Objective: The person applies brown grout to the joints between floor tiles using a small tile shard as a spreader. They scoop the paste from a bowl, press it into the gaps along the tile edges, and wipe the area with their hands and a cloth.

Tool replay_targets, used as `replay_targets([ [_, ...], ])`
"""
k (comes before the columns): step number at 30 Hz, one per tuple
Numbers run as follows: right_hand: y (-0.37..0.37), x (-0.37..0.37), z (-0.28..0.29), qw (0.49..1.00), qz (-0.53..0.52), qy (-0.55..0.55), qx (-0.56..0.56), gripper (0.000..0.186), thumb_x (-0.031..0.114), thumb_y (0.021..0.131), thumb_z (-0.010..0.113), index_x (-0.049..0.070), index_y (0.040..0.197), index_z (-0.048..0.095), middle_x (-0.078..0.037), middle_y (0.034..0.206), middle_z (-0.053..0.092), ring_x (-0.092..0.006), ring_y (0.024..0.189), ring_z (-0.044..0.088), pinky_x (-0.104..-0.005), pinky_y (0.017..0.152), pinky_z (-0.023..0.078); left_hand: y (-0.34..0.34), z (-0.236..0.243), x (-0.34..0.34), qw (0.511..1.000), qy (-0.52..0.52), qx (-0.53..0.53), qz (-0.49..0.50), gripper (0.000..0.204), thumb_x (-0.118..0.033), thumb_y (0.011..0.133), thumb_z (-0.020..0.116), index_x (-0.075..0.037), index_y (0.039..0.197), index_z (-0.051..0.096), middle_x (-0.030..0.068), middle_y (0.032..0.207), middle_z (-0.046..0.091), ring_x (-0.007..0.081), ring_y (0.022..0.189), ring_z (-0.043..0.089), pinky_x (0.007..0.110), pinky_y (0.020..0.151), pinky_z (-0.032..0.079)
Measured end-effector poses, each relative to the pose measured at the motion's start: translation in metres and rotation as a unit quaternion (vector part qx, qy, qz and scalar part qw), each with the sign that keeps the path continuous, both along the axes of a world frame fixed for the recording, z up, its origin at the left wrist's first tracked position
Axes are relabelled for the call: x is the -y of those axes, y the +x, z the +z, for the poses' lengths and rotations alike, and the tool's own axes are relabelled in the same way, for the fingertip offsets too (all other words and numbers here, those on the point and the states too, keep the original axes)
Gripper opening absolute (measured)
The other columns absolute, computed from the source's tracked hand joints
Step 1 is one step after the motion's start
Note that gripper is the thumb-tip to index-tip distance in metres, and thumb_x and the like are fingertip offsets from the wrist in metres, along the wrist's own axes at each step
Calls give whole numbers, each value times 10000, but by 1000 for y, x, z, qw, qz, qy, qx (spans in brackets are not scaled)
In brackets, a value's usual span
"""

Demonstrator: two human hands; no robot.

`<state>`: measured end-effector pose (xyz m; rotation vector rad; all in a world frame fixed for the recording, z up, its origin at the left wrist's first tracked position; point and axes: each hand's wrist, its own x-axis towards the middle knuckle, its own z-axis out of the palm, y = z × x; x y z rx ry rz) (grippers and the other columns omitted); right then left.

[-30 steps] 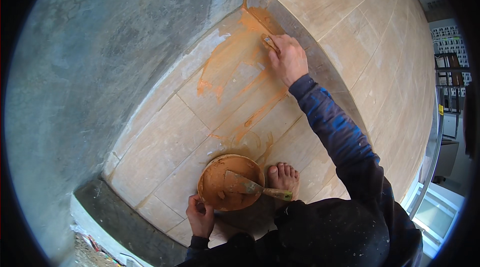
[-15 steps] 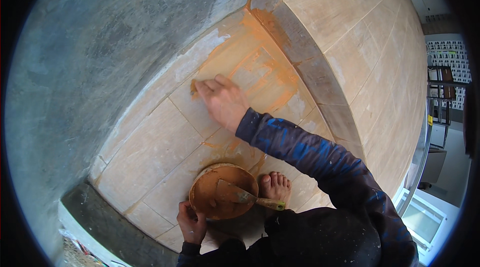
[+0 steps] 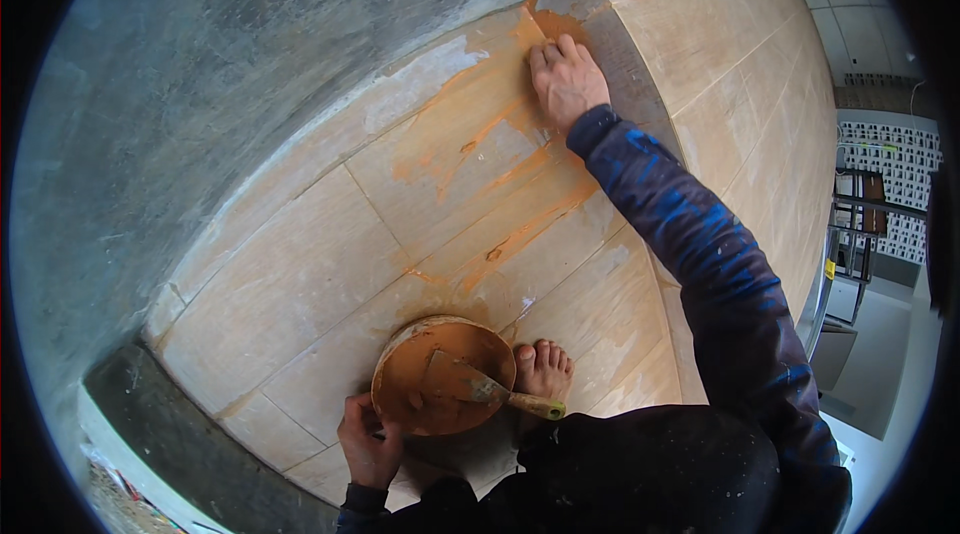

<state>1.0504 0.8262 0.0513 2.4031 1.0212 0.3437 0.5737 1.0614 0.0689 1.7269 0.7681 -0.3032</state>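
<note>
My left hand [image 3: 372, 439] grips the near-left rim of a round shallow container [image 3: 395, 355] of orange paste. A putty knife with a green-tipped handle [image 3: 532, 404] rests across it, its blade in the paste. My right hand [image 3: 570, 79] is pressed to the upper end of the tiled floor [image 3: 295, 274], near the foot of a greyish riser [image 3: 635, 69], its fingers curled; whatever they hold is hidden. Orange smears [image 3: 505, 254] streak the tiles between that hand and the container. My bare foot [image 3: 545, 369] is just right of the container.
A grey concrete wall [image 3: 200, 84] runs along the left, with a dark ledge [image 3: 140, 392] at lower left and rubble [image 3: 112, 502] beyond it. Beige tiling [image 3: 730, 84] curves away on the right. At the far right are a metal railing [image 3: 826, 294], dark frames and a patterned block screen [image 3: 897, 144].
My right hand swept left across the smeared tiles, then moved back up and right toward the corner. My left hand stays on the container's rim. The camera view has shifted slightly.
</note>
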Motion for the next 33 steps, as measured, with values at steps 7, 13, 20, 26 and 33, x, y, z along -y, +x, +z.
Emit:
replay_targets([
  [7, -104, 89, 28, 999, -10, 5, -41, 264, 114, 882, 594, -5, 1102, 676, -84, 980, 697, -246, 1021, 583, -352, 868, 498, -1, -10, -1, 998, 2, 55, -4, 241, -15, 868, 680, 3, 1091, 590, 133, 908, 719, 227, 812, 760, 325, 712, 608],
  [13, -137, 89, 65, 937, -180, 218, -207, 263, 45, 893, 638, 13, 1149, 691, -154, 950, 692, -321, 945, 607, -401, 841, 498, 6, -2, -5, 998, 1, 28, -47, 197, -16, 913, 643, -15, 1091, 560, 118, 947, 737, 186, 872, 746, 299, 711, 583],
  [20, -135, 75, 55, 772, -290, 439, -356, 270, 28, 910, 646, 1, 1170, 717, -145, 890, 723, -228, 792, 643, -347, 742, 514, 3, -4, -4, 999, -15, 18, -34, 202, 6, 910, 624, -12, 1097, 551, 111, 944, 736, 172, 871, 739, 296, 727, 584],
  [26, -134, 64, 30, 560, -304, 579, -509, 237, 58, 977, 634, -38, 1177, 719, -22, 989, 746, -74, 819, 622, -251, 748, 499, 1, -7, -1, 1000, -15, 18, 0, 237, -9, 863, 690, 4, 1068, 573, 116, 882, 712, 204, 810, 754, 314, 718, 600],
  [33, -134, 64, 26, 361, -381, 648, -552, 240, 79, 976, 662, 4, 1192, 736, 14, 985, 724, -54, 809, 589, -234, 746, 487, 6, -2, -2, 999, -21, 1, -30, 186, 11, 939, 612, -16, 1105, 533, 109, 956, 730, 165, 876, 732, 287, 731, 583],
])
